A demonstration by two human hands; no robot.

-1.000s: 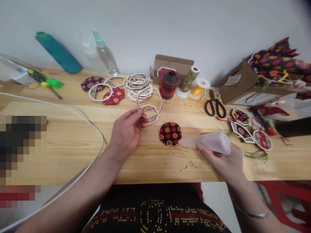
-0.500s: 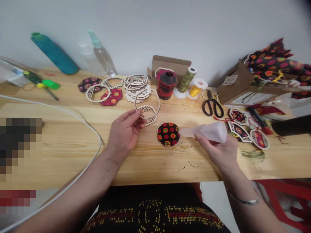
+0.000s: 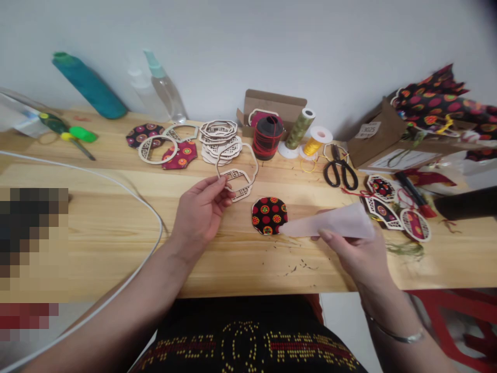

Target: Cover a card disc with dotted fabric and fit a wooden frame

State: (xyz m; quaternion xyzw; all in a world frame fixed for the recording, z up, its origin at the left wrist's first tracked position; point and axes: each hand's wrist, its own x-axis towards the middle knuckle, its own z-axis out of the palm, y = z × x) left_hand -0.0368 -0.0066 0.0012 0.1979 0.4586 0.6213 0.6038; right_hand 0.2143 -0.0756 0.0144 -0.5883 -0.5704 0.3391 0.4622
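Between the thumb and fingers of my left hand is the lower left edge of a thin wooden frame, held tilted above the table. Behind it lies a cut-out wooden lattice piece. My right hand is wrapped round a translucent white glue bottle, tipped sideways with its nozzle pointing left. The nozzle tip meets the lower right edge of a black fabric-covered piece with red and orange flower dots, lying flat on the table. Whether glue is coming out cannot be made out.
Behind stand a stack of wooden cut-outs, several thread spools and black-handled scissors. Finished-looking ornaments and a cardboard box of fabric are on the right. A white cable crosses the left side.
My right hand has moved slightly right and down with the glue bottle. Its nozzle has gone from the right edge of the fabric piece to the lower right edge. My left hand stays put.
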